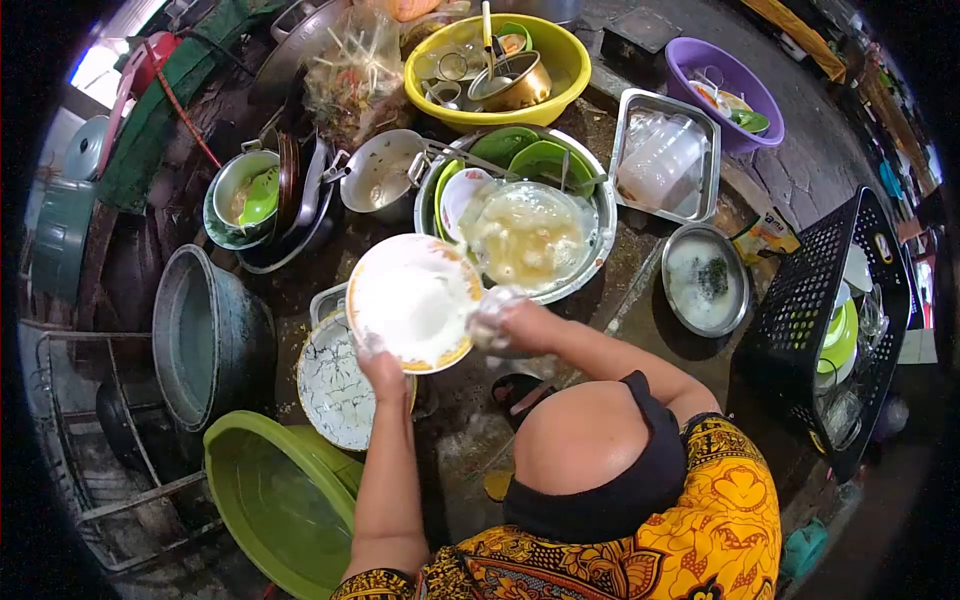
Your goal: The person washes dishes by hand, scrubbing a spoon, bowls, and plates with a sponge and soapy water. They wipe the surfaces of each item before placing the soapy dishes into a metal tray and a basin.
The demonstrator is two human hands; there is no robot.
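A white plate with an orange patterned rim (pixel 415 300) is tilted up in front of me. My left hand (pixel 382 368) grips its lower left edge. At the plate's right edge is my right hand (pixel 505 318), covered in suds and blurred, with its fingers closed; what it holds cannot be made out. Just beyond the plate stands a large metal basin (pixel 607 215) with cloudy soapy water, green plates (pixel 550 160) and a white bowl (pixel 462 200). Below the plate lies a round white cracked-pattern lid or board (pixel 340 385).
Around are a yellow basin (pixel 560 105) with pots, a metal tray (pixel 712 150) of plastic cups, a purple basin (pixel 765 110), a bowl of suds (pixel 705 280), a black crate (pixel 800 310), a green tub (pixel 285 500), a grey tub (pixel 215 340) and stacked pots (pixel 245 195).
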